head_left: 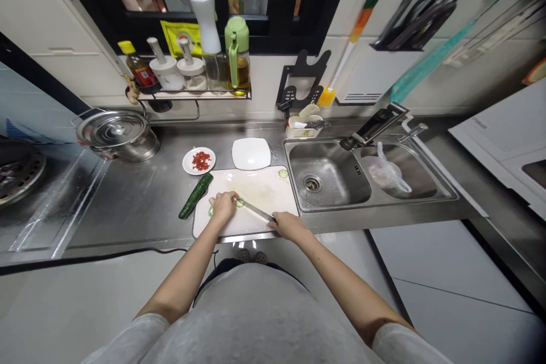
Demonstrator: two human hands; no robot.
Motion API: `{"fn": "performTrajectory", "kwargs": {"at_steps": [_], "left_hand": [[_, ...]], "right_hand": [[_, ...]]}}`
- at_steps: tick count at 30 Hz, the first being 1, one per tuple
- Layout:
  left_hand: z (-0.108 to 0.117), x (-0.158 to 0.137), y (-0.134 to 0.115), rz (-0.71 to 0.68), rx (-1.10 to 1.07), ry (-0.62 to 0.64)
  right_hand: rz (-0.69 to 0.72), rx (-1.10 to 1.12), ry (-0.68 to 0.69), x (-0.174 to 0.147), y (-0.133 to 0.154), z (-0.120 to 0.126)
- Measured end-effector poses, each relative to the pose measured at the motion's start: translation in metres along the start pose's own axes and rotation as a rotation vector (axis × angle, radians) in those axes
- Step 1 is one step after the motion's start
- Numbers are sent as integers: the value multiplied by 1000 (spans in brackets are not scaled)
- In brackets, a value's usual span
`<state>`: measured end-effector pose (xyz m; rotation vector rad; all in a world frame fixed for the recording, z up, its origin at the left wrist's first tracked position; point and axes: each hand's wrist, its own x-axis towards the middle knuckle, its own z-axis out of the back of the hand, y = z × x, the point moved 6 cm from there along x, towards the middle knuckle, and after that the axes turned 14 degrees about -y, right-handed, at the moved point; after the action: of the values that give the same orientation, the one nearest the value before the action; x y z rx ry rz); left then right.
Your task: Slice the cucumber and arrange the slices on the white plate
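Note:
On the white cutting board (268, 182), my left hand (224, 206) is closed over a piece of cucumber (210, 211), mostly hidden beneath the fingers. My right hand (290, 225) grips a kitchen knife (258, 212) by its handle. The blade points left, its tip close to my left fingers and beside a cucumber slice (240, 202). Another thin cucumber slice (283, 173) lies at the board's upper right corner. A longer dark green cucumber (195, 196) rests along the board's left edge.
Behind the board stand a small plate of chopped red pieces (200, 160) and a white square plate (251, 153). To the right is a double sink (328, 205) with a plastic bag (387, 172) in it. A lidded steel pot (140, 145) sits left, below a seasoning rack (196, 95).

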<state>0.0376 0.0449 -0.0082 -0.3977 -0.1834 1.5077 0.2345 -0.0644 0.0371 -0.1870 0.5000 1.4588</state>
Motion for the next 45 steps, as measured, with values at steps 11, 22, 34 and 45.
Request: {"fn": "performTrajectory", "kwargs": {"at_steps": [11,22,34,45], "left_hand": [[-1,0,0,-3,16,-2],[4,-9,-7,22,15,4],[-7,-15,-25,-4,-28,-47],[30,-29,25,78,-163,-99]], "right_hand": [[-10,5,0,-2,2,3],[-38,72,-111,-11,-6,1],[-346,73,-478,-12,-71,2],[-375,-81,-594,6,-77,-9]]}}
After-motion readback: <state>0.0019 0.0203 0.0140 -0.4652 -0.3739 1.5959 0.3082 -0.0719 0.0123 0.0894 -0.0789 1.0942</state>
